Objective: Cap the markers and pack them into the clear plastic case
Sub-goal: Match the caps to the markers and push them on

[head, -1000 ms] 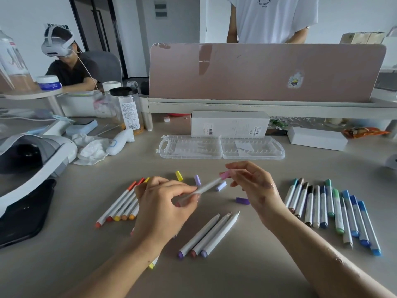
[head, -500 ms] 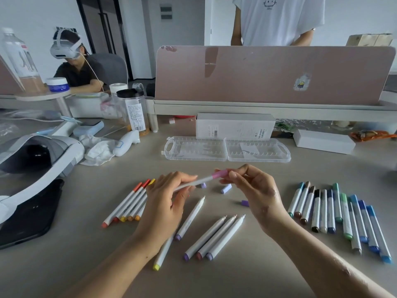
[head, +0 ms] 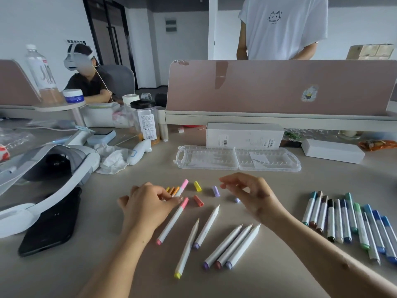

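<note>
The left hand [head: 148,208] sits low over the table [head: 322,181]. Its fingers [head: 177,199] are curled on the barrel of a capped pink marker [head: 182,188], and only the cap and a short stretch of barrel show past them. Just beside it, the orange and yellow ends of a bunch [head: 173,190] of markers peek out. The rest of them lie under the hand, so their number cannot be told.

The right hand [head: 255,196] hovers apart from the left, its fingers loosely bent and holding nothing. A lilac bit [head: 237,200] shows at its edge, partly covered and too small to identify.

Between the hands lie a yellow cap [head: 197,186], a lilac cap [head: 216,191] and a red cap [head: 199,201].

A second pink marker [head: 171,221], also capped, lies with its cap just beside the left fingertips. Near it are two uncapped markers [head: 207,226] and, a little apart, an uncapped trio [head: 233,246] lying side by side.

The case [head: 206,167] lies open beyond the hands, both halves flat, in front of a white box [head: 245,136]. Something pale in its right half is unclear through the plastic.

At the right, a row [head: 348,222] of capped blue, green and brown markers runs to the picture's edge, which cuts off the last ones.
</note>
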A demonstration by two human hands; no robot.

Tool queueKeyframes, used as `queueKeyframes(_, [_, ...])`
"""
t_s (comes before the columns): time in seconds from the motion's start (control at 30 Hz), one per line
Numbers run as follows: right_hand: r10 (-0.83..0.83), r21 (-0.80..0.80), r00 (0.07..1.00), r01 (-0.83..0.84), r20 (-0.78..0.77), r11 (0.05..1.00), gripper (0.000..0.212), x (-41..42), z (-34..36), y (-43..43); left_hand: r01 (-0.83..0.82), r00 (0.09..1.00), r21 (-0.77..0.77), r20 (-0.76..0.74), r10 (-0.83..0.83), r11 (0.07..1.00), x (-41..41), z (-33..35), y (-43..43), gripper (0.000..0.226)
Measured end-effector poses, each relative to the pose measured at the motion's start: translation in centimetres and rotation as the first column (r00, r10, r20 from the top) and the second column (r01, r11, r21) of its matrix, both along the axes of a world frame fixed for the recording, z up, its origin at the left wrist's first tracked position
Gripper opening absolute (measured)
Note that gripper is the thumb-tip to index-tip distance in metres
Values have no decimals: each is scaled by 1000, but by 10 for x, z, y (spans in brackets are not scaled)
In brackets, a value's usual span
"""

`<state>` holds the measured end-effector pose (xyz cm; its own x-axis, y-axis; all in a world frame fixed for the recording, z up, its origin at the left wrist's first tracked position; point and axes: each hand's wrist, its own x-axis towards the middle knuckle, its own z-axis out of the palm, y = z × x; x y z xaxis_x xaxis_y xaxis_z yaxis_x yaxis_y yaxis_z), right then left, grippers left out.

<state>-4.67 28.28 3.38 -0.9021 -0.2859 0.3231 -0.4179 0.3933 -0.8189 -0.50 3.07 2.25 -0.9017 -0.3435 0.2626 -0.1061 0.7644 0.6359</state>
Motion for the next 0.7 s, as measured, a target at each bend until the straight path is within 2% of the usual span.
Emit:
queueKeyframes(0.2, [17, 39, 999, -18, 32, 999, 15, -26, -2, -32, -57, 995, -164, 76, 71, 985, 0, 1, 0, 42])
queueKeyframes(0.3, [-17, 89, 999, 13, 42, 996, 13, -40, -3, -50, -111, 993, -151, 12, 114, 982, -1, 2, -4, 48])
queueKeyframes(0.4, [-86, 220, 996, 77, 33, 973, 10, -54, -8, -65, -156, 985, -123, -88, 146, 980, -2, 4, -8, 42])
queueKeyframes(0.53, [-128, 429, 992, 112, 7, 896, 24, -62, -12, -76, -157, 980, -134, -140, 138, 978, -4, 5, -7, 26])
queueKeyframes(0.63, [-142, 552, 987, 162, -79, 818, 38, -64, -13, -81, -152, 978, -113, -159, 133, 982, -4, 7, -6, 28])
queueKeyframes(0.7, [-130, 575, 983, 182, -132, 797, 39, -64, -14, -84, -139, 979, -122, -170, 117, 983, -3, 7, -4, 30])
